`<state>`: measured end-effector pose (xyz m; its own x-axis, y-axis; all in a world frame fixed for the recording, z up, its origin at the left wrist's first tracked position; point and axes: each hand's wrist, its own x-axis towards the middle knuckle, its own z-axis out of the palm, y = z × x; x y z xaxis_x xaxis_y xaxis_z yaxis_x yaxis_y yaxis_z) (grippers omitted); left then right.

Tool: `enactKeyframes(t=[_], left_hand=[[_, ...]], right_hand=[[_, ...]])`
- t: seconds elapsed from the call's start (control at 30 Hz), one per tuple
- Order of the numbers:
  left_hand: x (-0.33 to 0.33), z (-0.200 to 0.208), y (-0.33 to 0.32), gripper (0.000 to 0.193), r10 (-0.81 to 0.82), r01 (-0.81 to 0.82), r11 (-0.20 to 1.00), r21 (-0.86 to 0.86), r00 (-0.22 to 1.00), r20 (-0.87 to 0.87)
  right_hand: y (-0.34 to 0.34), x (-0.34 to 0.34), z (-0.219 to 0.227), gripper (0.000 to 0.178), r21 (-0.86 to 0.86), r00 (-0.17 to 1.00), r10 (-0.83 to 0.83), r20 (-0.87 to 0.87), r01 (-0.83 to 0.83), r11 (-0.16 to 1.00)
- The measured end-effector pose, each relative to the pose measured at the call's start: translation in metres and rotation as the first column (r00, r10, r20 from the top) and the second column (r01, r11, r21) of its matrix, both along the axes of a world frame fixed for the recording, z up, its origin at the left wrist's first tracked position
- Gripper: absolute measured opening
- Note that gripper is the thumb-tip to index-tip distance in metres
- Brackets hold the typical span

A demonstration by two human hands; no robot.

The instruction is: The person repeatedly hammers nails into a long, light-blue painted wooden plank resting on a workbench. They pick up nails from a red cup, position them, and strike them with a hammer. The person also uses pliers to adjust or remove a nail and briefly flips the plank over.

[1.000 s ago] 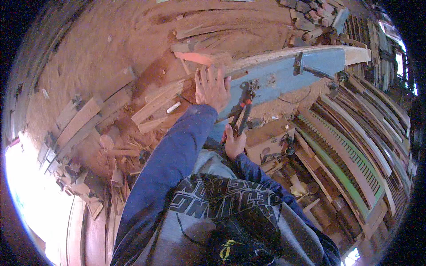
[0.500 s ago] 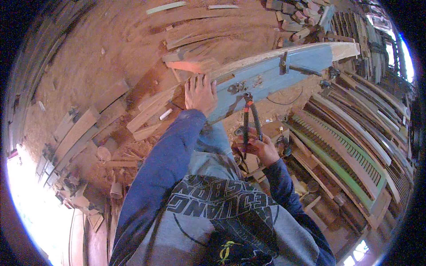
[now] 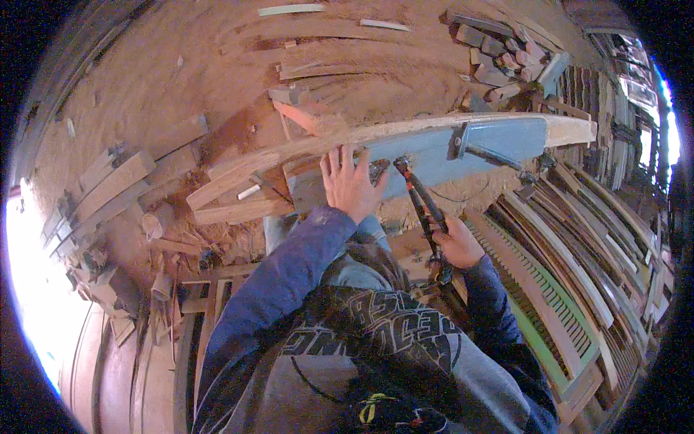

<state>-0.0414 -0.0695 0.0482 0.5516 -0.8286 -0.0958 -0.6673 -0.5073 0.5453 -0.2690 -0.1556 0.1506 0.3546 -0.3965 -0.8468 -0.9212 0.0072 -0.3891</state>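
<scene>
A long board with worn blue paint (image 3: 412, 176) lies across pale bare wood in front of me. My left hand (image 3: 350, 181) rests flat on its left part, fingers stretched and spread. My right hand (image 3: 457, 244) is wrapped round black-handled pincers (image 3: 416, 189) with orange marks near the head. Their head touches or hovers just over the blue paint, beside a dark rough patch close to my left fingers. Whether the jaws grip anything is too small to tell. A clamp (image 3: 457, 141) sits over the board farther right.
A green-edged slatted panel (image 3: 538, 289) and stacked wood strips (image 3: 578, 246) lie at the right. Offcuts (image 3: 499, 58) are heaped at the far right, and planks (image 3: 123, 181) lie at the left. A white stick (image 3: 249, 192) rests near the board's left end.
My left hand has shifted right along the board, with its fingers more spread. The pincers now slant, handles to the lower right, and my right hand has moved right. The whole view has also shifted.
</scene>
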Motion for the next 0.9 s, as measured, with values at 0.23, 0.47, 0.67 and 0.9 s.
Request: enactKeyframes(t=[0.23,0.47,0.67,0.9], left_hand=[[-0.001,-0.012,0.002,0.036,-0.053,0.042,0.988,-0.152,0.996,-0.074],[-0.008,-0.018,0.004,0.024,-0.084,0.079,0.98,-0.181,0.996,-0.016],[-0.007,-0.022,0.008,0.028,-0.076,0.059,0.976,-0.208,0.994,-0.074],[-0.009,-0.032,0.01,0.038,-0.101,0.053,0.955,-0.291,0.983,-0.152]], right_hand=[[-0.059,0.009,0.012,0.043,0.061,0.97,0.208,0.127,-0.217,0.974],[-0.09,0.008,-0.006,0.051,0.07,0.887,0.458,0.06,-0.462,0.884],[-0.119,0.046,0.004,0.054,0.209,0.852,0.508,0.124,-0.523,0.826],[-0.149,0.115,0.022,0.047,0.304,0.649,0.759,0.052,-0.734,0.607]])
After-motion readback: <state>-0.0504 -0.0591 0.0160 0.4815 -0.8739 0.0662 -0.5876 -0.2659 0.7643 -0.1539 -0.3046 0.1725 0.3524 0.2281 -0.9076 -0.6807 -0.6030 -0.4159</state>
